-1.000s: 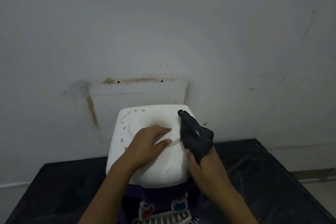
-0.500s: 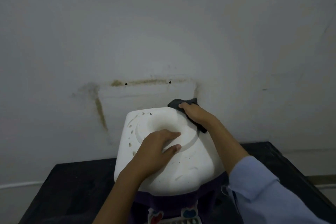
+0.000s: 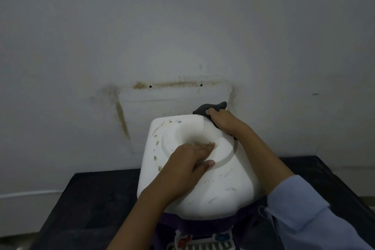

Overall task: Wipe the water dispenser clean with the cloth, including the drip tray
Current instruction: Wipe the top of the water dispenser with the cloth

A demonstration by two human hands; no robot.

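Note:
The white-topped water dispenser (image 3: 219,184) stands in front of me, with a round recess in its top and a purple body below. My left hand (image 3: 188,162) lies flat on the top, fingers straight across the recess rim. At the back right corner of the top, my right hand (image 3: 223,122) grips a dark grey cloth (image 3: 205,108), pressing it against that corner. The front taps and a slice of the white grille (image 3: 203,246) show at the bottom edge.
A black table (image 3: 97,199) carries the dispenser and runs out to both sides. Close behind is a stained white wall (image 3: 182,46) with brown marks and two small holes. Little room lies between the dispenser's back and the wall.
My right hand carried the cloth from the right side of the top to the back right corner. My left hand stayed on the top, its fingers now straighter.

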